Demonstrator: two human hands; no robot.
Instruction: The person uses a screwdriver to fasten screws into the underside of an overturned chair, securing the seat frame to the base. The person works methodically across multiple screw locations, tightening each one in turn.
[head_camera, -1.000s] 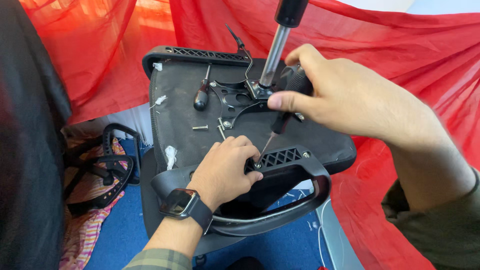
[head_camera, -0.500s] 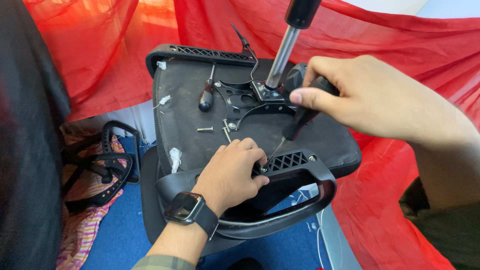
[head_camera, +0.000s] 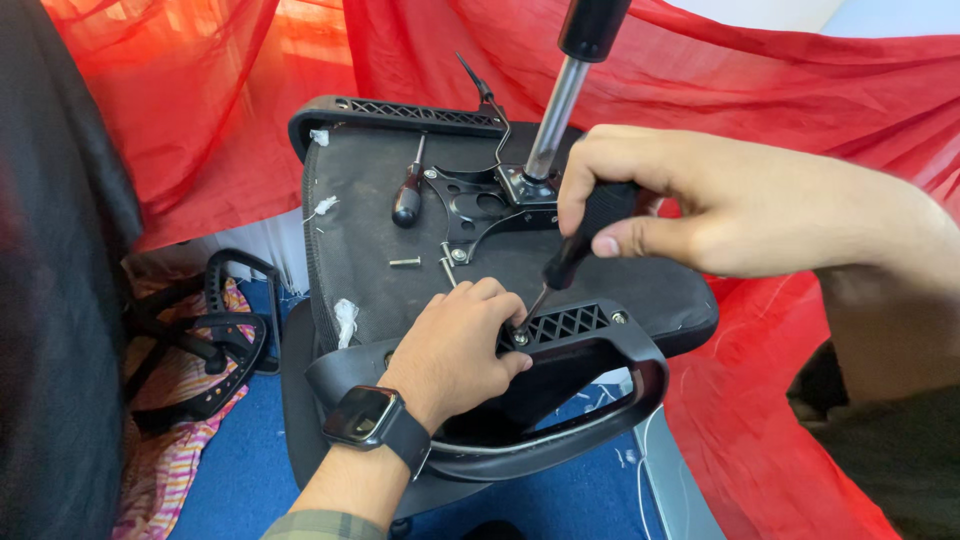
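Your right hand grips the screwdriver, left hand pinches the screw at 6 o'clock — a tilt could slip the tip.

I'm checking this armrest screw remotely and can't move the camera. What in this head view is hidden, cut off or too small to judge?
- Screw head under the screwdriver tip: too small, partly hidden by the left hand fingertips.
- Screwdriver handle: mostly wrapped by the right hand.
- Gas cylinder: top cut off by the upper edge.
- Armrest mount: left part covered by the left hand.
- Loose screws on the seat underside: too small to tell type.
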